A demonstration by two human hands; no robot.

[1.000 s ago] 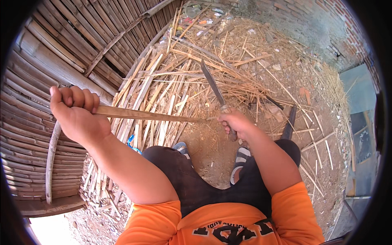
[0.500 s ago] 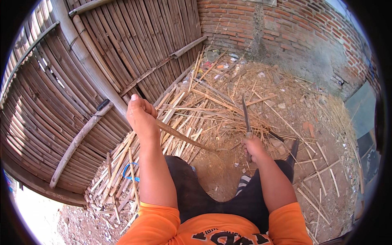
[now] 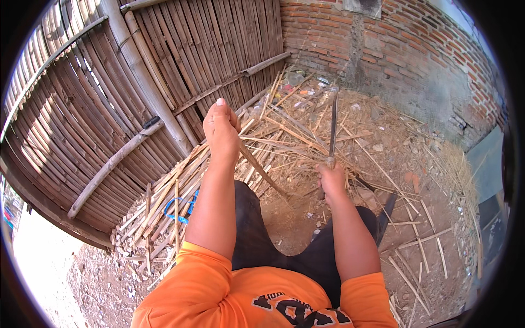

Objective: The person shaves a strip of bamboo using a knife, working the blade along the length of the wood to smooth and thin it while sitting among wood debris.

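My left hand (image 3: pixel 221 130) is closed in a fist, raised in front of the bamboo fence. From it a long, thin bamboo strip (image 3: pixel 263 172) slants down to the right toward the ground between my knees. My right hand (image 3: pixel 331 179) is wrapped round the handle of a machete (image 3: pixel 333 127), whose dark, narrow blade points up and away from me. The blade and the strip are apart. Below and beyond both hands lie split bamboo pieces and shavings. The strip's upper end is hidden in my left fist.
A pile of split bamboo strips (image 3: pixel 164 214) lies at left, with a blue strap (image 3: pixel 178 210) on it. The bamboo fence (image 3: pixel 104 131) rises at left and a brick wall (image 3: pixel 394 60) at the back. Loose slats (image 3: pixel 421 235) are scattered at right, near a dark board (image 3: pixel 387 216).
My left hand has risen and shifted right with the bamboo strip, which now hangs more steeply. The machete in my right hand has moved farther forward, its blade now more upright. The view has turned slightly.
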